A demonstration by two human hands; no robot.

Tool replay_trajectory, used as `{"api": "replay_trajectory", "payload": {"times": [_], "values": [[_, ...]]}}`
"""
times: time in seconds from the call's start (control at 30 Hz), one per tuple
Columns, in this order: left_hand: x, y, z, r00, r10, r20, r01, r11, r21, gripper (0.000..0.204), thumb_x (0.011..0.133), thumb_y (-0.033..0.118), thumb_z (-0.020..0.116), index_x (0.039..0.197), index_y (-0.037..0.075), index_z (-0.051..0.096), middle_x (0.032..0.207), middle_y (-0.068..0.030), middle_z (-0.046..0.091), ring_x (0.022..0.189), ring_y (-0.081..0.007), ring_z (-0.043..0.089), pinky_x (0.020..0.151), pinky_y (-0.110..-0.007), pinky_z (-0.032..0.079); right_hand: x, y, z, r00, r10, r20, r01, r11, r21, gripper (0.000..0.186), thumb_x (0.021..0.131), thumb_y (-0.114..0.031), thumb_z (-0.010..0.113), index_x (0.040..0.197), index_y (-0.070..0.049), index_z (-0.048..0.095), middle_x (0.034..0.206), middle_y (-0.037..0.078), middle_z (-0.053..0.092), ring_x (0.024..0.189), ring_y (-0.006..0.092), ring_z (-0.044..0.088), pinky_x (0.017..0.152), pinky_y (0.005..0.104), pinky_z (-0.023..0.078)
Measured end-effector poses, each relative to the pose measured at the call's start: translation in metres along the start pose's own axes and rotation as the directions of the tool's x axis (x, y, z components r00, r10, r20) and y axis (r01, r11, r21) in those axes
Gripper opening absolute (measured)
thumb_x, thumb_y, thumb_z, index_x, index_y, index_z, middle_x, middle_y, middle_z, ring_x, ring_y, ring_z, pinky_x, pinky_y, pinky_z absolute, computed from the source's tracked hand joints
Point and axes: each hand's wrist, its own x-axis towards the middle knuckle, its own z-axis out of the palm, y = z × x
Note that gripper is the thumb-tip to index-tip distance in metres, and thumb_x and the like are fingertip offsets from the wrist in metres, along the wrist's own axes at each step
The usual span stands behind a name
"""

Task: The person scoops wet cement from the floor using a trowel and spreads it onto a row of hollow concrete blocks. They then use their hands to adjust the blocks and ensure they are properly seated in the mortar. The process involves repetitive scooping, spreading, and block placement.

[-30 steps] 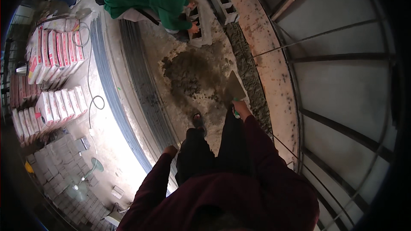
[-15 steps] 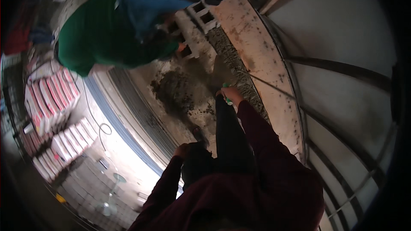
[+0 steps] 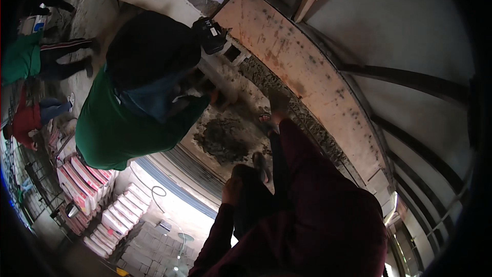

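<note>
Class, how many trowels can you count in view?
1: the trowel, dark and blurred, extends from the wearer's right hand, near the rough grey strip. Others may be hidden behind the green-clad co-worker.

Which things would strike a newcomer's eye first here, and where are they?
Probably a co-worker's green top, looming left of centre. A speckled tan board curves down right of centre; near the middle, the person's right hand grips a dim trowel. Pale bags stand stacked at lower left.
</note>
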Motion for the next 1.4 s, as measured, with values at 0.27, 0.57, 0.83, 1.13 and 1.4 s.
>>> {"api": "replay_trajectory", "payload": {"times": [0.27, 0.57, 0.83, 1.13, 1.4], "values": [[0.059, 0.059, -0.016, 0.985, 0.168, -0.033, -0.166, 0.984, 0.062, 0.027, 0.085, 0.019, 0.059, 0.107, 0.004, 0.059, 0.109, -0.0171, 0.059, 0.106, -0.0358, 0.055, 0.090, -0.044, 0.045, 0.030, 0.000, -0.005, 0.842, -0.086, -0.532, -0.060, 0.966, -0.252, 0.026, 0.090, -0.027, 0.055, 0.099, -0.005, 0.066, 0.091, 0.018, 0.067, 0.084, 0.0282, 0.067, 0.069, 0.0405, 0.054], [0.166, 0.080, -0.048, 0.961, 0.209, 0.182, -0.224, 0.972, 0.069, 0.033, 0.083, 0.022, 0.062, 0.112, 0.006, 0.058, 0.111, -0.0185, 0.059, 0.108, -0.0369, 0.054, 0.093, -0.044, 0.044, 0.008, 0.018, -0.054, 0.952, 0.002, -0.306, -0.019, 0.998, -0.053, 0.018, 0.085, -0.016, 0.061, 0.093, 0.000, 0.061, 0.074, 0.015, 0.063, 0.067, 0.0262, 0.063, 0.055, 0.0408, 0.048], [0.209, 0.065, -0.091, 0.965, 0.161, 0.206, -0.192, 0.971, 0.142, 0.033, 0.083, 0.024, 0.059, 0.110, 0.005, 0.059, 0.110, -0.0189, 0.059, 0.107, -0.0363, 0.054, 0.090, -0.045, 0.044, -0.038, 0.017, -0.043, 0.921, 0.362, -0.146, -0.210, 0.776, 0.595, 0.016, 0.084, -0.008, 0.061, 0.086, 0.005, 0.052, 0.063, 0.010, 0.055, 0.053, 0.0186, 0.056, 0.047, 0.0379, 0.043], [0.238, 0.060, -0.102, 0.964, 0.047, 0.261, -0.077, 0.992, 0.104, 0.032, 0.085, 0.025, 0.058, 0.111, 0.005, 0.058, 0.113, -0.0189, 0.057, 0.109, -0.0361, 0.053, 0.091, -0.047, 0.043, -0.016, 0.023, -0.007, 0.838, 0.384, -0.386, -0.158, 0.850, 0.502, 0.032, 0.075, -0.016, 0.062, 0.095, 0.007, 0.051, 0.070, 0.015, 0.059, 0.054, 0.0283, 0.059, 0.049, 0.0415, 0.045], [0.265, 0.058, -0.062, 0.949, 0.166, 0.267, -0.196, 0.977, 0.089, 0.031, 0.085, 0.023, 0.061, 0.110, 0.005, 0.058, 0.110, -0.0169, 0.060, 0.106, -0.0353, 0.056, 0.089, -0.045, 0.045, 0.057, 0.055, -0.068, 0.729, 0.083, -0.680, -0.058, 0.997, 0.059, 0.036, 0.080, -0.023, 0.062, 0.104, 0.001, 0.052, 0.074, 0.017, 0.061, 0.062, 0.0322, 0.061, 0.054, 0.0438, 0.048]]}}
